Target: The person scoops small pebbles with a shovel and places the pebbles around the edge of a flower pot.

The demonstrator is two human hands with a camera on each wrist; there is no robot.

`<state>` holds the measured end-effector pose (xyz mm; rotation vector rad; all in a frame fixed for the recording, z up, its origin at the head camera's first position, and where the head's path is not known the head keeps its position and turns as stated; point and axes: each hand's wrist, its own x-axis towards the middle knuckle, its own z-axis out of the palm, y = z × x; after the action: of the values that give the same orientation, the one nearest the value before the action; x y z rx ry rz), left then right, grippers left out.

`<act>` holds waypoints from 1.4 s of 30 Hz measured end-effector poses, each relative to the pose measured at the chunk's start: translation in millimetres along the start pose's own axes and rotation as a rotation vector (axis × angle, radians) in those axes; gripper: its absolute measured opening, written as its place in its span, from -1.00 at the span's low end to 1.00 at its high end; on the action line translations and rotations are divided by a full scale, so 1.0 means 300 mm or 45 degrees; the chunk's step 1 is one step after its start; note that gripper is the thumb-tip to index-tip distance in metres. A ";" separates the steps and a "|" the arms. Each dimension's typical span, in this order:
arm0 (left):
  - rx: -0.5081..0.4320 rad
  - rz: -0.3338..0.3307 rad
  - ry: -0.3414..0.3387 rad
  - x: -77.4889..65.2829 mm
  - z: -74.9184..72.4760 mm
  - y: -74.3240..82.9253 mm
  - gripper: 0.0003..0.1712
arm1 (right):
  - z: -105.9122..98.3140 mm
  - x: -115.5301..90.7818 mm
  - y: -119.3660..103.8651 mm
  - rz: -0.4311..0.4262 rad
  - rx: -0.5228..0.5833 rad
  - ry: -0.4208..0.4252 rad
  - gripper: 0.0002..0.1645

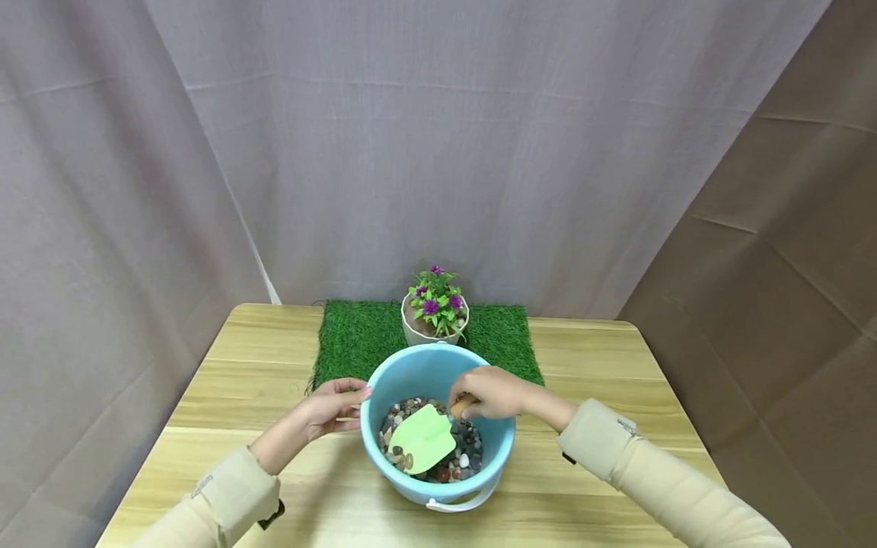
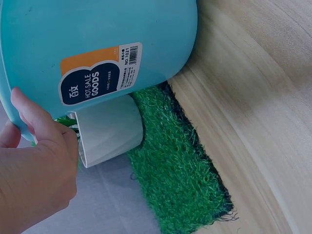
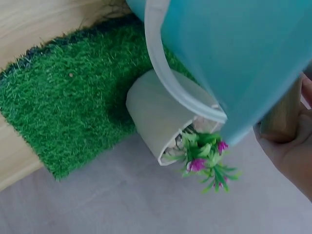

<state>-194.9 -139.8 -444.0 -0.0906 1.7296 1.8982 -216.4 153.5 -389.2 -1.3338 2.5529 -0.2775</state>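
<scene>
Scooping hand: right hand (image 1: pixel 496 394), reached in over the rim of the bucket (image 1: pixel 411 369); fingers are curled round the wooden handle (image 1: pixel 463 406) of the shovel (image 1: pixel 432 430).
Steadying hand: left hand (image 1: pixel 334 407); the bucket's rim is pinched between thumb and fingers, on its left side.
Shovel: held inside the bucket, blade (image 1: pixel 419 443) slanted over the pebbles (image 1: pixel 464 461), a few stones seen at its tip; how far the edge is dug in cannot be told.
Step in hand: pebbles are apparently being scooped, the load judged small.
Next move: a deeper push under the stones seems called for, then a level lift, with the bucket kept braced; stones could easily be shed from so smooth a blade.
Blade material: pale green, broad, round-cornered; plastic or painted metal, not settled.
Pebbles: smooth, rounded, mixed white, grey, dark and reddish.
Bucket: light blue, round, plastic by its look; a printed sticker (image 2: pixel 100 73) is fixed outside, a curved white carrying handle (image 3: pixel 158 63) hung from it.
Pot: set just behind the bucket, white (image 2: pixel 109 129), planted with purple flowers (image 1: pixel 430 307).
Grass mat: shaggy green (image 1: pixel 359 335), frayed at the edge, laid under the pot.
Table: pale wood grain (image 1: pixel 260 411), corners rounded.
Curtain: grey, creased (image 1: pixel 438 152), hung behind.
</scene>
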 end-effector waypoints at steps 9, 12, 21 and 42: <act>-0.011 -0.006 -0.002 0.002 -0.002 -0.003 -0.63 | -0.044 -0.019 0.016 0.041 0.031 0.028 -0.82; -0.014 -0.007 0.004 0.004 -0.002 -0.005 -0.64 | -0.053 -0.023 0.027 0.061 0.074 0.036 -0.81; -0.017 0.002 0.012 0.004 0.000 -0.005 -0.64 | -0.081 -0.040 0.060 0.117 0.189 0.060 -0.76; -0.004 -0.002 0.016 0.003 0.004 -0.003 -0.60 | -0.143 -0.091 0.131 0.127 0.273 0.258 -0.76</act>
<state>-194.9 -138.5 -444.9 -0.1053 1.7348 1.9030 -244.9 200.6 -355.8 -1.1489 2.6503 -0.6779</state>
